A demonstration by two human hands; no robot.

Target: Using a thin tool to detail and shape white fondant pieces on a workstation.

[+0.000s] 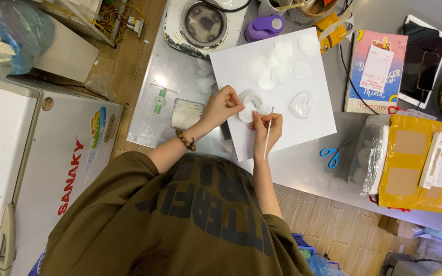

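Olive-green shirt (180, 225) fills the foreground as a person leans over a metal table (303, 163). On it lies a large white sheet (303, 122) scattered with white paper circles (274, 69) and a clear heart-shaped mould (302, 104). At the sheet's near edge, the left hand (223, 106), with a beaded bracelet (185, 140) at the wrist, pinches a small white heart piece (249, 105) between curled fingers. Beside it, the right hand (268, 128) closes around a thin white stick (268, 133), fingertips touching the same piece. Blue scissors (333, 153) lie further right.
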